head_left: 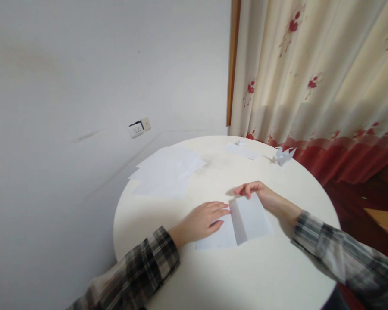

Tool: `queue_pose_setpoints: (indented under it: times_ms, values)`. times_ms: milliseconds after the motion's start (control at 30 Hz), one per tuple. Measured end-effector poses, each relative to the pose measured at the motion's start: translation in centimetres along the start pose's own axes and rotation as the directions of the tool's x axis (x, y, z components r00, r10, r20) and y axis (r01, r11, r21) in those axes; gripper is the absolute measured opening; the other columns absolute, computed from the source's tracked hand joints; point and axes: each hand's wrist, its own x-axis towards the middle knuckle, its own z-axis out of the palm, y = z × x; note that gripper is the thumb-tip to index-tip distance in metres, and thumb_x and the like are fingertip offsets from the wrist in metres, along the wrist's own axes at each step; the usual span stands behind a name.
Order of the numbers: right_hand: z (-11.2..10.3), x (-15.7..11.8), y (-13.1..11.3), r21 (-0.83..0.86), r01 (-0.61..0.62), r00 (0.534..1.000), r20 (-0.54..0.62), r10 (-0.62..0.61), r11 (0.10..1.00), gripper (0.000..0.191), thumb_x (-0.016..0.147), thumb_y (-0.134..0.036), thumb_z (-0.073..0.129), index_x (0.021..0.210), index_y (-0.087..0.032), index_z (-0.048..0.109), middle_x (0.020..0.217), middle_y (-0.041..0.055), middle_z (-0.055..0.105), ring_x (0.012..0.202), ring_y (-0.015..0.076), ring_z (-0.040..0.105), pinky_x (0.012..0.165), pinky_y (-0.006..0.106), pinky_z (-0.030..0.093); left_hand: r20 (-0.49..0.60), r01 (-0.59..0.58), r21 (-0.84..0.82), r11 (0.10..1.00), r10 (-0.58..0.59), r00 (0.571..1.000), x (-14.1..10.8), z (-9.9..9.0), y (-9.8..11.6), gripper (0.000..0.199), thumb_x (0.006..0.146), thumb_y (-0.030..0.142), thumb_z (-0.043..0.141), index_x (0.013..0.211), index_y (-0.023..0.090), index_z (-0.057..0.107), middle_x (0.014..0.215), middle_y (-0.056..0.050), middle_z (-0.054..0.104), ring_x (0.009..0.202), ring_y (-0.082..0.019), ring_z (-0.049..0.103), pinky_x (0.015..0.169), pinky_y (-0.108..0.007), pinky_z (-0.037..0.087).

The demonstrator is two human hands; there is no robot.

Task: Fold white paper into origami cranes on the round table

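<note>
A white sheet of paper (254, 219) lies in front of me on the round table, creased down its middle, with its right part lifted off the surface. My left hand (205, 220) rests flat on the paper's left part, fingers stretched out towards the crease. At the far edge of the raised part, my right hand (252, 189) pinches the paper between thumb and fingers. The fingertips behind the sheet are partly hidden.
Several loose white sheets (168, 170) spread over the table's (294, 254) far left. At the back lie a paper strip (241, 150) and a small folded paper piece (239, 142). A folded paper crane (283, 156) stands far right. Behind are a wall socket (136, 130) and a flowered curtain (297, 73).
</note>
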Motion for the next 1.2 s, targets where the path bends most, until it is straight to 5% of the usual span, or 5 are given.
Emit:
queue_pose_setpoints:
  times_ms: [300,433,633,933,1200]
  values:
    - [-1.4,-0.5,-0.2,-0.255,-0.111,0.994,-0.008,0.113,0.96,0.034,0.078,-0.045,0.053,0.089,-0.014,0.061,0.084,0.0073,0.066,0.073,0.0162,0.061,0.063,0.027,0.047,0.024,0.045,0.235,0.971,-0.052,0.998,1.6,0.3,1.4,0.034,0.085,0.016,0.046,0.117,0.026,0.053,0.113,-0.008,0.053,0.105,-0.022,0.049,0.092,-0.039,0.036]
    - [-1.8,0.0,0.6,-0.594,0.004,0.999,-0.03,-0.027,0.804,0.051,0.056,-0.033,0.076,0.101,-0.017,0.057,0.078,0.0002,0.063,0.067,0.0135,0.059,0.06,0.025,0.045,-0.013,0.09,0.24,0.967,-0.089,0.996,1.9,0.5,2.2,0.041,0.086,0.039,0.047,0.12,0.016,0.047,0.118,-0.012,0.052,0.11,-0.025,0.046,0.093,-0.039,0.036]
    - [-1.2,0.1,0.8,-0.858,0.071,0.924,-0.135,-0.358,0.509,0.048,0.064,-0.018,0.066,0.11,-0.019,0.052,0.081,0.0016,0.063,0.071,0.0162,0.059,0.068,0.03,0.047,-0.029,0.128,0.284,0.95,-0.125,0.992,2.6,1.3,0.4,0.043,0.09,0.036,0.04,0.126,0.012,0.04,0.13,-0.013,0.046,0.12,-0.024,0.041,0.098,-0.04,0.032]
    - [0.3,-1.5,-0.2,-0.818,0.569,0.746,0.469,-0.473,0.084,0.027,0.079,-0.005,0.042,0.092,-0.02,0.061,0.092,0.0075,0.066,0.091,0.0192,0.06,0.078,0.035,0.05,-0.126,0.175,0.186,0.967,-0.153,0.98,3.6,1.9,-2.4,0.035,0.085,0.029,0.049,0.116,0.016,0.048,0.121,-0.01,0.052,0.113,-0.022,0.046,0.097,-0.038,0.038]
    - [0.6,-2.2,1.0,-0.765,0.641,0.711,0.621,-0.33,-0.061,0.026,0.084,-0.013,0.045,0.105,-0.016,0.06,0.103,0.0104,0.066,0.101,0.02,0.059,0.087,0.036,0.05,-0.195,0.254,0.08,0.964,-0.234,0.952,3.4,2.0,-2.3,0.031,0.081,0.023,0.053,0.11,0.015,0.048,0.11,-0.009,0.056,0.106,-0.02,0.05,0.095,-0.036,0.041]
